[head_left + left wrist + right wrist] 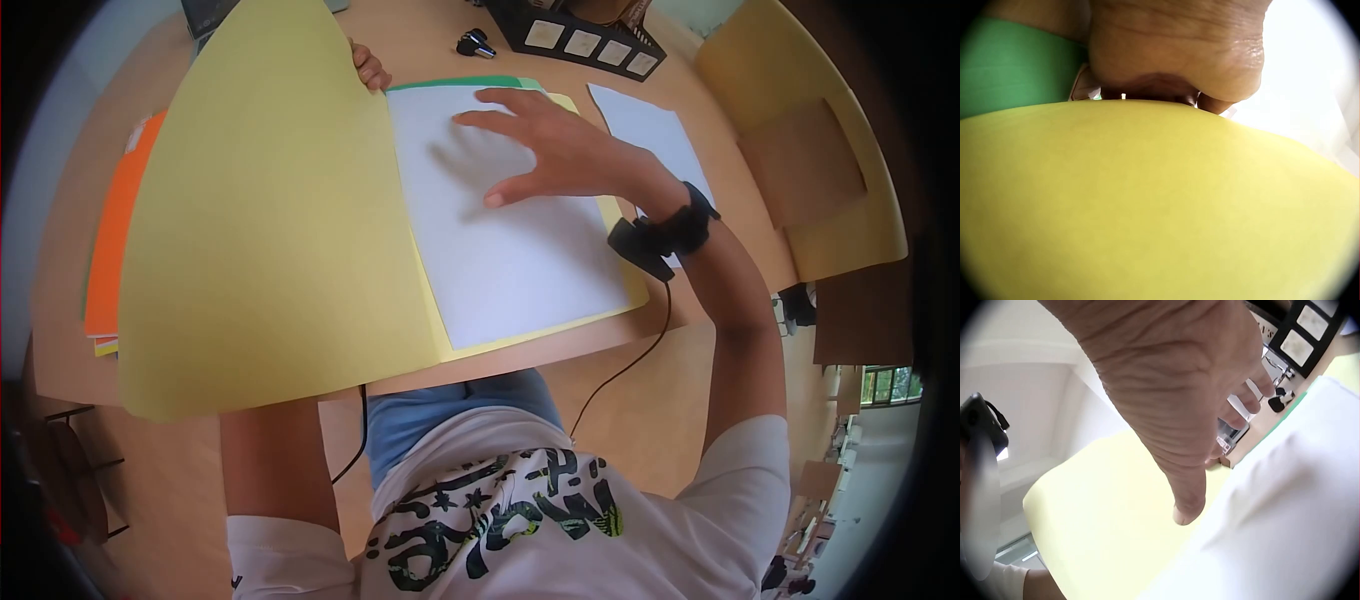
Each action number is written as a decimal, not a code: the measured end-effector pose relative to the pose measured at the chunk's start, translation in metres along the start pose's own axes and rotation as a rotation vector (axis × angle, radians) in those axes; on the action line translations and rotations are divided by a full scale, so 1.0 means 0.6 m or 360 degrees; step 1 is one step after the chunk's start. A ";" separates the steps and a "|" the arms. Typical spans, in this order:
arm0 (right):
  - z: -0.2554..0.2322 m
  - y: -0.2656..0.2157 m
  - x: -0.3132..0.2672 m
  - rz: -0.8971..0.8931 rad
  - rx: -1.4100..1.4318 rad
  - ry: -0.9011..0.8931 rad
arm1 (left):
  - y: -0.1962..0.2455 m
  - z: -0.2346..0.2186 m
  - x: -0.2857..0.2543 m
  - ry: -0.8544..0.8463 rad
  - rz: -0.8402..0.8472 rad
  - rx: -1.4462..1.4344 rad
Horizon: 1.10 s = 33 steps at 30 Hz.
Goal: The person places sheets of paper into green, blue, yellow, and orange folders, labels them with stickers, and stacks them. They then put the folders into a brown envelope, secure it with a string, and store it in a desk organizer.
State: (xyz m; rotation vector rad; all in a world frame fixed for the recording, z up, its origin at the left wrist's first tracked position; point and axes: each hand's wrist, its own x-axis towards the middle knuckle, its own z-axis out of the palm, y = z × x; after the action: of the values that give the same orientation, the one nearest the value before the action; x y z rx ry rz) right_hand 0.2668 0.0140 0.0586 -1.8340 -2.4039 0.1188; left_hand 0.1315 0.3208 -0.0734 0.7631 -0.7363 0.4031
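Note:
A yellow paper folder [280,220] stands with its left cover raised. My left hand [371,68] grips that cover near its top edge, its fingers showing past the edge while the cover hides the forearm. In the left wrist view, the left hand [1179,50] is close against the yellow cover [1160,200]. White paper [520,260] lies on the folder's right side, a strip of green [460,82] showing along its top. Over the paper is my right hand [560,150], fingers spread and holding nothing, its shadow falling on the sheet. The right wrist view shows its thumb pointing down.
Orange folders [115,240] lie at the table's left. Another white sheet [650,130] lies to the right. A black organizer [580,45] and a small black object [475,43] are at the back. A yellow board or folder [850,230] stands at the right edge. Cables hang from both wrists.

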 end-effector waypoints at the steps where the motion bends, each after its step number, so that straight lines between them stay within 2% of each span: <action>1: 0.017 -0.002 0.017 -0.0104 -0.0008 -0.0003 | 0.004 -0.008 0.000 -0.0041 -0.0044 0.0022; 2: 0.026 -0.002 0.028 -0.0212 -0.0018 -0.0006 | 0.005 -0.017 -0.001 -0.0069 -0.0081 0.0038; 5: 0.033 -0.009 0.044 -0.0339 0.0028 -0.0277 | 0.006 -0.018 0.001 -0.0111 -0.0123 0.0056; 8: 0.031 -0.020 0.034 -0.0383 0.0043 -0.0335 | -0.004 -0.005 0.004 -0.0153 -0.0017 -0.0042; 11: 0.034 -0.022 0.028 -0.0381 0.0059 -0.0329 | -0.002 -0.009 -0.002 0.0082 -0.0034 0.0003; 15: 0.038 -0.022 0.027 -0.0374 0.0043 -0.0296 | -0.006 0.021 0.006 -0.0046 0.0050 -0.0015; 20: 0.032 -0.023 0.028 -0.0352 0.0058 -0.0339 | -0.004 -0.003 0.006 -0.0163 -0.0016 -0.0060; 23: 0.021 -0.021 0.026 -0.0382 0.0016 -0.0271 | -0.004 0.000 0.003 -0.0163 0.0022 0.0013; 26: -0.019 0.037 0.060 -0.0220 0.0483 -0.0020 | -0.002 0.008 0.008 -0.0104 0.0013 -0.0030; 28: -0.024 0.119 0.106 0.0274 0.0360 0.0235 | -0.005 -0.016 0.000 -0.0121 -0.0026 -0.0075; 30: -0.021 0.200 0.141 0.0549 0.0399 0.0192 | -0.007 -0.019 0.002 -0.0082 -0.0081 -0.0076; 32: 0.021 0.254 0.166 0.0650 0.0203 0.0350 | -0.003 0.002 -0.005 0.0011 -0.0133 -0.0020; 33: 0.037 0.269 0.181 0.0691 0.0103 0.0426 | -0.001 -0.011 -0.002 -0.0050 -0.0108 -0.0068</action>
State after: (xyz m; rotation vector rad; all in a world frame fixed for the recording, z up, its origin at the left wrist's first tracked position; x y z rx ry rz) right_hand 0.3895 0.1618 0.0202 -2.1535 -1.7832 -0.0122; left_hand 0.1341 0.3251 -0.0778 0.7534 -0.7442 0.3137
